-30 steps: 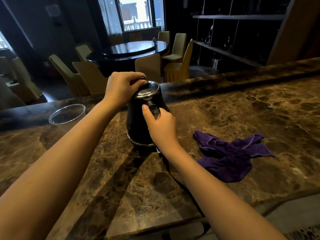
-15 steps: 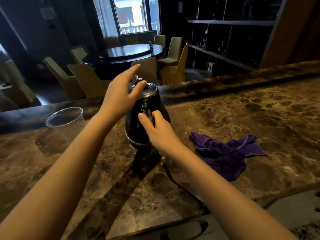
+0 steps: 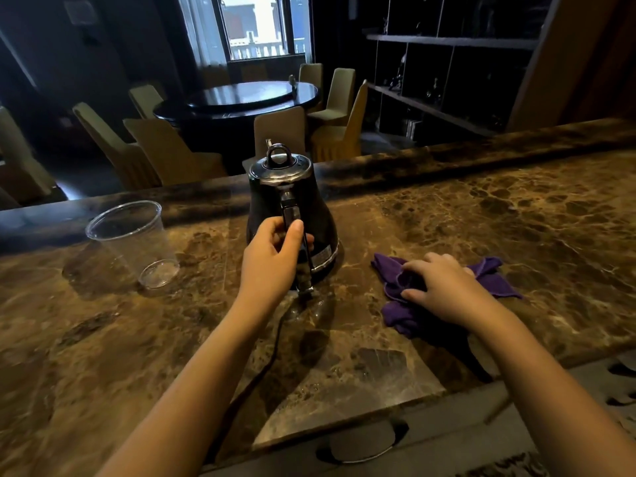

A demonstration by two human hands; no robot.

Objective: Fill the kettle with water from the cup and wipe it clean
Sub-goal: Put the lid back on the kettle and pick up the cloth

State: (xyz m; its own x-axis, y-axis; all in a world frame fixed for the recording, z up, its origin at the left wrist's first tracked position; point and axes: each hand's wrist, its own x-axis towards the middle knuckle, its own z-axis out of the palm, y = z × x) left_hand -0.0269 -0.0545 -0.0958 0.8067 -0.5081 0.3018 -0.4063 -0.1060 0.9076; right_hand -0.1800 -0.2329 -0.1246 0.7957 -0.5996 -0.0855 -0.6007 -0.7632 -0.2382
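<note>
A black electric kettle with a chrome lid stands upright on the brown marble counter, lid closed. My left hand is wrapped around its handle on the near side. To the right lies a crumpled purple cloth. My right hand rests on top of the cloth, fingers spread and curling into the fabric. A clear plastic cup stands upright to the left of the kettle; it looks empty.
A black power cord runs from the kettle's base toward the counter's near edge. Beyond the raised far ledge is a dark round dining table with chairs, and shelving at the right.
My left hand left the kettle's lid and took over the handle. My right hand let go of the handle and moved right onto the purple cloth.
</note>
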